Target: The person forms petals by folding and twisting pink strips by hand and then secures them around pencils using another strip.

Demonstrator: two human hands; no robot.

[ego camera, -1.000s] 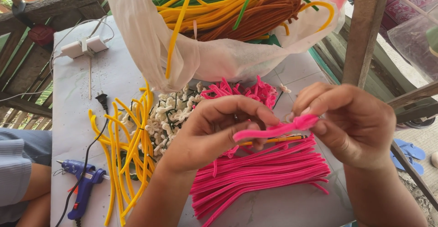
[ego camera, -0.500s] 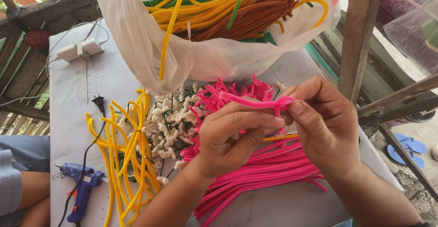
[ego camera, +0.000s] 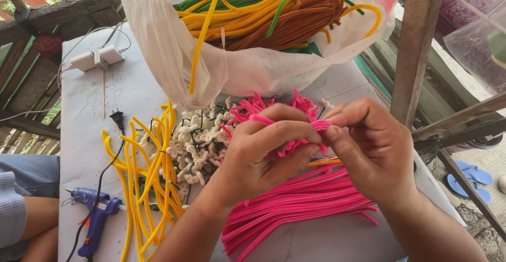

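Both hands meet over the table [ego camera: 337,83]. Left hand [ego camera: 258,159] and right hand [ego camera: 371,151] are closed on one pink stem [ego camera: 320,126], pinched between the fingertips, apparently mid-bend. Behind the grip lie finished pink shapes [ego camera: 253,106] and white flowers [ego camera: 197,143]; below it a large pink bundle [ego camera: 295,206] lies straight, so most work appears left. The stem's form is hidden by the fingers.

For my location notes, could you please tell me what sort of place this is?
Probably a makeshift outdoor craft spot: a covered table beside weathered wooden railings, heaped with pink pipe cleaners, a bag of assorted ones and a blue glue gun.
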